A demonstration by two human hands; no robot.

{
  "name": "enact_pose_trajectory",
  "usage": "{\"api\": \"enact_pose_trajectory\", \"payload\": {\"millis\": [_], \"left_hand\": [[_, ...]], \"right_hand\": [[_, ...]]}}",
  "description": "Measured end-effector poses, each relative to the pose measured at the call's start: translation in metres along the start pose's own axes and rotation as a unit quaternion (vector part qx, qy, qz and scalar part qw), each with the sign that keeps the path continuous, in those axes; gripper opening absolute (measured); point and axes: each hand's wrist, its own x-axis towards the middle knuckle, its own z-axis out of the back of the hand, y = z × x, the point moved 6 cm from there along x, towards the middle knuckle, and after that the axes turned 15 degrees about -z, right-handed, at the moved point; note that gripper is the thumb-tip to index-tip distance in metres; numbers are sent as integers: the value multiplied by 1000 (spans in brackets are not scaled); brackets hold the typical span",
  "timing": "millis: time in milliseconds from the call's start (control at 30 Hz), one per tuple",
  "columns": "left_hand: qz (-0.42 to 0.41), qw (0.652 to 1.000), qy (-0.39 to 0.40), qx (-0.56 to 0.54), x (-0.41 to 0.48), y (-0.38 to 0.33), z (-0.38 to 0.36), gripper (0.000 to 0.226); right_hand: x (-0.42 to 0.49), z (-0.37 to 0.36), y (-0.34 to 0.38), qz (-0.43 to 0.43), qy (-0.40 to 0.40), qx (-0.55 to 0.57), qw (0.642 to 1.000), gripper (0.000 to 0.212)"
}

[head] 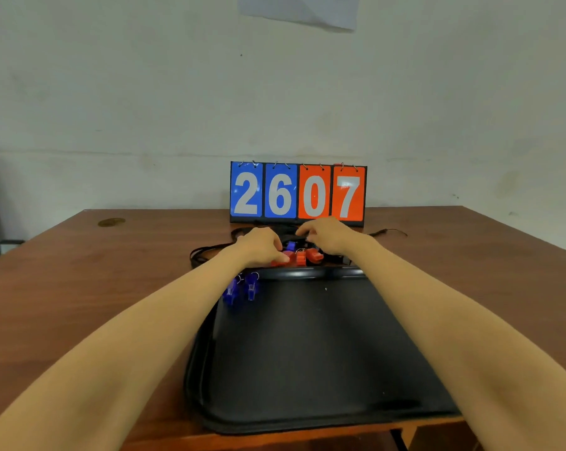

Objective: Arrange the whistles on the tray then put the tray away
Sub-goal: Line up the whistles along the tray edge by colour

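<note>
Both hands down in the whistle pile, tray mostly empty so far.

Left hand (263, 247) has its grip curled over a red whistle (280, 260) at the near edge of the pile, looks like a pinch but can't tell if it's closed yet. Right hand (328, 236) hovers with fingers loosely spread over the cords, not clearly holding anything. Rest of the loose whistles (302, 255), red and blue, sit tangled with black lanyards (206, 252) on the tabletop (96, 288), between the scoreboard (297, 193) and the far rim of the black tray (307, 353). Two blue whistles (242, 288) already lie side by side in the tray's far left corner, so I'd guess a neat row is being started from there.
</note>
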Motion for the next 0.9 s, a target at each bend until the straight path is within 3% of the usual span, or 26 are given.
{"api": "enact_pose_trajectory", "payload": {"millis": [167, 667, 900], "left_hand": [[6, 1000, -1, 25, 4, 4, -6, 36], [49, 993, -103, 10, -28, 22, 21, 28], [60, 987, -144, -30, -39, 23, 26, 30]], "right_hand": [[20, -19, 17, 42, 20, -87, 995, 41], [19, -18, 25, 77, -85, -146, 983, 31], [1, -1, 20, 64, -110, -18, 992, 23]]}}
